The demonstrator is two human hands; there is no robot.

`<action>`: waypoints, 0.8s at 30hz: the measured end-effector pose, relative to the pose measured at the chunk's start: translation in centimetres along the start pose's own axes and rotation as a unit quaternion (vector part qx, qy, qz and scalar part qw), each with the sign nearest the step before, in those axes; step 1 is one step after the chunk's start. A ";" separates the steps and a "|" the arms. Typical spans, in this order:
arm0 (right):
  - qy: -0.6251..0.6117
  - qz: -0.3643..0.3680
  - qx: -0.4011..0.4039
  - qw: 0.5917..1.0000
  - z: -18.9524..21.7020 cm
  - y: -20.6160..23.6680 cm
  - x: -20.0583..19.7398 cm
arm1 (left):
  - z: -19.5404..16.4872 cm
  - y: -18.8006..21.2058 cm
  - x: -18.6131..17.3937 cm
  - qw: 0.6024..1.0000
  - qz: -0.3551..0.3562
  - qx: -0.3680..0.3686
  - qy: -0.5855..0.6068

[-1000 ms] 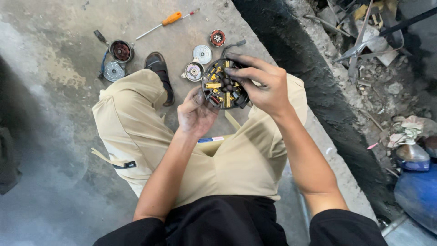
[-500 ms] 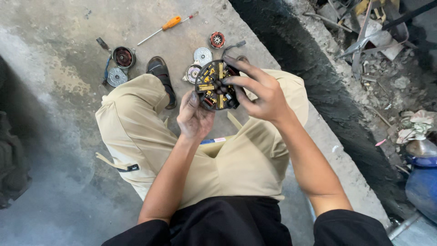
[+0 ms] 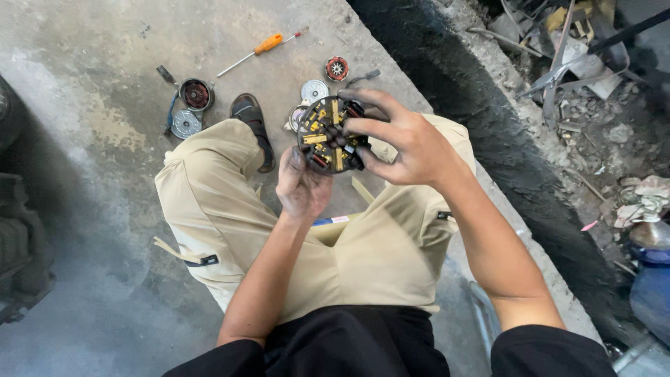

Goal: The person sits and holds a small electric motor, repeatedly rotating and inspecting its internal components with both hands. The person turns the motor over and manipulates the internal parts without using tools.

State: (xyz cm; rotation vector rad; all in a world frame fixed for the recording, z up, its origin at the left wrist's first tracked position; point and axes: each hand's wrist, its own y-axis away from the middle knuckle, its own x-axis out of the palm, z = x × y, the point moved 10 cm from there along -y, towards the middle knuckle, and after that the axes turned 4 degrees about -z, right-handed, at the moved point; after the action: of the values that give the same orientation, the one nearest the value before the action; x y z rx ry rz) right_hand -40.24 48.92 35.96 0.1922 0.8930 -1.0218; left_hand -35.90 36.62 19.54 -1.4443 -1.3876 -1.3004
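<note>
I hold a round black brush-holder plate (image 3: 328, 134) with brass fittings and a red patch, raised above my knees. My right hand (image 3: 405, 143) grips its right rim, fingers spread over the top edge. Under the plate's lower left side is my left hand (image 3: 301, 185), its grimy fingers curled against it. Both hands touch the same part.
On the concrete floor lie an orange-handled screwdriver (image 3: 262, 46), a red-wound round part (image 3: 196, 94), a silver disc (image 3: 185, 124), a small red rotor (image 3: 337, 68) and a pale disc (image 3: 314, 91). A dark trench (image 3: 481, 119) and scrap rubble (image 3: 593, 77) run along the right. My sandal (image 3: 252, 126) is ahead.
The plate has stayed in both hands and turned slightly, showing more of its brass face. My head has shifted, so the floor parts sit a little differently in view.
</note>
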 end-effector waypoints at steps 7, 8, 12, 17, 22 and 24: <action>0.057 0.006 -0.021 0.998 0.0 0.1 0.1 | 0.8 -0.5 -1.8 0.998 -0.042 -0.037 0.030; 0.084 0.017 -0.023 0.996 -0.1 0.1 0.3 | 0.9 -0.4 -1.7 0.998 -0.040 -0.037 0.024; 0.172 0.047 -0.086 0.980 0.4 0.4 0.5 | 1.1 -0.5 -1.3 0.999 -0.032 -0.036 0.004; 0.144 0.036 -0.099 0.984 1.0 1.1 -0.1 | 1.1 -0.3 -0.4 0.999 -0.022 -0.046 -0.021; 0.103 0.010 -0.044 0.994 0.6 1.2 0.2 | 1.8 -0.6 -0.9 0.997 -0.053 -0.011 -0.061; 0.103 -0.002 -0.065 0.993 1.1 1.0 0.4 | 1.6 -0.8 -1.2 0.995 -0.069 0.022 -0.074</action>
State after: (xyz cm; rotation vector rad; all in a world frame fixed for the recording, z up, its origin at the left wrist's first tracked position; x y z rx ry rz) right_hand -38.72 48.66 36.10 0.1888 1.1440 -0.9557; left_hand -36.26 37.99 17.93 -1.4620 -1.6273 -1.2602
